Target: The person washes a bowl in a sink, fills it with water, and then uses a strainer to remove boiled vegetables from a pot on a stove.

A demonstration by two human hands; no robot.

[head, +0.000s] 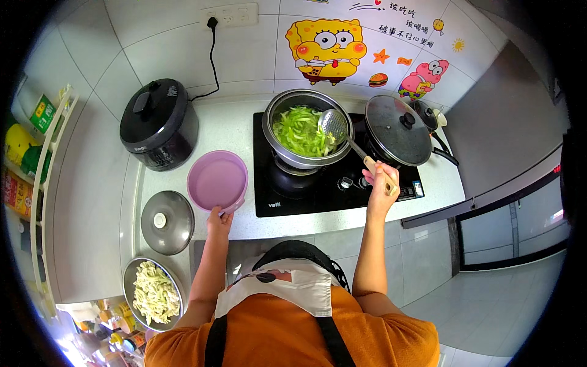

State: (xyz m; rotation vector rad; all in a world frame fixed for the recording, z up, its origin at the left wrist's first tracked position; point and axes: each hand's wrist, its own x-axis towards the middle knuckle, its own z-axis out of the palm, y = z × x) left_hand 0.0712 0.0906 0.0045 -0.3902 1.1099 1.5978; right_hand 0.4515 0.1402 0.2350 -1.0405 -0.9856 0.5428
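My right hand (382,187) grips the pale handle of a perforated metal skimmer (333,124). The skimmer's bowl rests among green vegetable strips (296,133) in liquid, inside a stainless steel pot (270,132) on the left part of the black cooktop (293,202). At the counter's front edge, my left hand (220,222) pinches the near rim of a round purple plastic basin (217,178), left of the cooktop. No food shows in the basin. The thumb and fingers are partly hidden at its rim.
A covered pan (398,133) sits at the cooktop's right, its handle sticking out. A black electric cooker (158,126) stands back left, its cord running to a wall socket (229,15). Nearer lie a grey lid (168,225) and a metal bowl (130,293) of pale cut food.
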